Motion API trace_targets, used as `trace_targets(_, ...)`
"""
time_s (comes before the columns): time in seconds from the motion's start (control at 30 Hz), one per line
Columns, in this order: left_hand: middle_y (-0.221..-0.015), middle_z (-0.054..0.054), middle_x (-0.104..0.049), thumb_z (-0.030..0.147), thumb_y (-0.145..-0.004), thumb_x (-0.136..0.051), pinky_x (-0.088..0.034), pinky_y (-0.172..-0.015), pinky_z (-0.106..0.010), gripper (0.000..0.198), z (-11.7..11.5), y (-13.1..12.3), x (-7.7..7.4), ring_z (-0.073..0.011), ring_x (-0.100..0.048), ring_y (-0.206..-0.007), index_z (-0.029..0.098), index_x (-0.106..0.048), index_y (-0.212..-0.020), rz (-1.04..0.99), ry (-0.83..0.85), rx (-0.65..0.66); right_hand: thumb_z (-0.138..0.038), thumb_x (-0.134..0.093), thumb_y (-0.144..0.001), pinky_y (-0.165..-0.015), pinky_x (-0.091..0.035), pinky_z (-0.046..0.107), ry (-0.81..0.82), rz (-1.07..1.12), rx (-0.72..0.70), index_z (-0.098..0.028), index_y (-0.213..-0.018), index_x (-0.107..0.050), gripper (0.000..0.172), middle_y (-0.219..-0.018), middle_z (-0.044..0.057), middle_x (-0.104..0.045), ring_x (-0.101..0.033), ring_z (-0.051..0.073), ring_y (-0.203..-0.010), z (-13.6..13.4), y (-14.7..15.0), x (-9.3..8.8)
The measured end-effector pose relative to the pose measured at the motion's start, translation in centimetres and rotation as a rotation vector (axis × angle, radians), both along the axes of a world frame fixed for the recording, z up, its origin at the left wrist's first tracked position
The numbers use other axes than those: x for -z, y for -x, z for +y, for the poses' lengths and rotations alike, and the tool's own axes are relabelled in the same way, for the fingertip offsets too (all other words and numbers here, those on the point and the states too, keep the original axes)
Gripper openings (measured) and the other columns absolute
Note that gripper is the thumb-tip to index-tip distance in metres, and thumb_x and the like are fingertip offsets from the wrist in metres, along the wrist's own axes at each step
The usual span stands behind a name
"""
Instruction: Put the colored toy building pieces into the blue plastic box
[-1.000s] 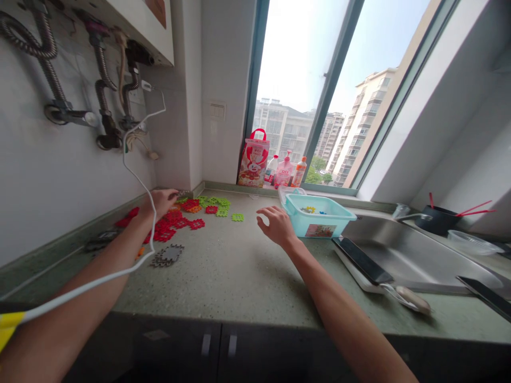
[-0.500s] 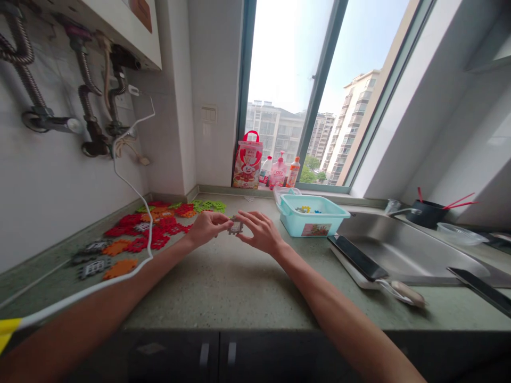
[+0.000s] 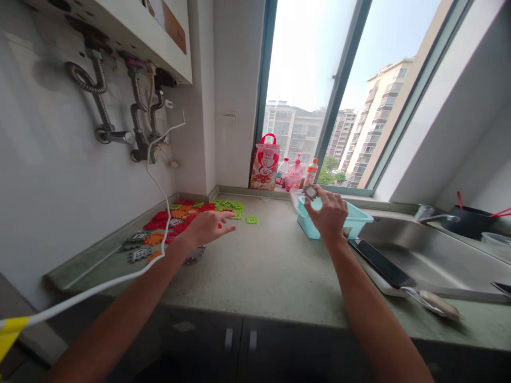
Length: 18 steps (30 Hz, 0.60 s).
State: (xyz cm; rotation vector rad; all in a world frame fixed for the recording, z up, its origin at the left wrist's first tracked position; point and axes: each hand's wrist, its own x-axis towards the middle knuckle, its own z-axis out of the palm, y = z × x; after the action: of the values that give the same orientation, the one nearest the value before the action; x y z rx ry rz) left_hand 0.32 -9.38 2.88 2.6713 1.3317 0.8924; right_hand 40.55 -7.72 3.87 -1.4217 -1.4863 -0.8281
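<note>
My right hand is raised at the near side of a light blue plastic box. Its thumb and fingers pinch a grey notched building piece. Further left, my left hand hovers over the counter with its fingers apart, holding nothing. Beneath and beside that hand lies another grey notched piece, partly hidden by the wrist. Red pieces, orange pieces and green pieces are spread along the left wall. A single green piece lies apart from them.
A white cable crosses the left side of the counter. A black phone lies beside the steel sink. A red-handled bag and a pink pump bottle stand on the windowsill. Pipes hang at upper left.
My hands were together around a grey piece; now they are apart. My right hand has carried a grey piece right to the box, and my left hand has opened. The view has turned left.
</note>
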Motion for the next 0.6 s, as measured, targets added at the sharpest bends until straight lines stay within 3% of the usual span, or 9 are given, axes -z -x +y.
trace_targets(0.13,-0.139,-0.003,-0.07,0.06,-0.099,-0.049,-0.047,-0.115,-0.045,0.05,-4.1,9.5,1.8,-0.0311,-0.064,-0.13,0.038,-0.067,-0.141,-0.019,-0.009,-0.18,-0.051,-0.05,-0.098,-0.094,-0.04,0.053,0.071,0.068,0.19,-0.012,-0.132,-0.069,0.056,-0.114,0.021,-0.073,-0.06,0.038,-0.106,0.2,-3.8,-0.1)
trace_targets(0.27,-0.147,-0.003,-0.064,0.061,-0.095,-0.047,-0.042,-0.122,-0.046,0.059,-7.5,19.2,5.0,-0.0342,-0.057,-0.139,0.036,-0.062,-0.146,-0.002,0.009,-0.4,-0.049,-0.053,-0.098,-0.098,-0.04,0.057,0.119,-0.01,0.125,-0.013,-0.125,-0.073,0.049,-0.129,0.022,-0.069,-0.058,0.04,-0.116,1.0,-2.7,0.4)
trace_targets(0.33,-0.152,-0.004,-0.06,0.063,-0.091,-0.047,-0.041,-0.123,-0.045,0.07,-8.7,22.0,6.1,-0.0352,-0.053,-0.143,0.032,-0.055,-0.153,0.031,0.089,-0.494,-0.044,-0.054,-0.099,-0.101,-0.041,0.057,0.108,-0.078,-0.043,-0.016,-0.131,-0.07,0.045,-0.139,0.019,-0.065,-0.055,0.04,-0.124,1.0,0.2,0.9)
trace_targets(0.4,-0.154,-0.007,-0.058,0.062,-0.092,-0.044,-0.041,-0.123,-0.045,0.076,-9.3,23.2,6.9,-0.0344,-0.051,-0.145,0.025,-0.048,-0.158,0.064,0.15,-0.55,-0.039,-0.055,-0.1,-0.105,-0.043,0.055,0.144,-0.157,-0.293,-0.02,-0.134,-0.068,0.041,-0.14,0.015,-0.066,-0.056,0.036,-0.127,0.4,4.3,2.0)
trace_targets(0.5,-0.158,-0.009,-0.053,0.054,-0.095,-0.038,-0.036,-0.125,-0.045,0.074,-9.3,23.5,7.7,-0.0316,-0.045,-0.149,0.018,-0.043,-0.16,0.126,0.13,-0.578,-0.036,-0.06,-0.1,-0.107,-0.047,0.049,0.291,-0.256,-0.68,-0.026,-0.142,-0.062,0.044,-0.142,0.011,-0.066,-0.061,0.029,-0.125,-2.0,11.3,4.7)
trace_targets(0.6,-0.164,-0.013,-0.044,0.048,-0.097,-0.036,-0.03,-0.128,-0.047,0.072,-8.5,23.6,8.0,-0.0319,-0.036,-0.155,0.012,-0.044,-0.158,0.199,0.082,-0.553,-0.04,-0.062,-0.1,-0.11,-0.048,0.048,0.449,-0.324,-0.934,-0.029,-0.15,-0.054,0.052,-0.149,0.01,-0.061,-0.061,0.027,-0.13,-4.6,17.4,7.2)
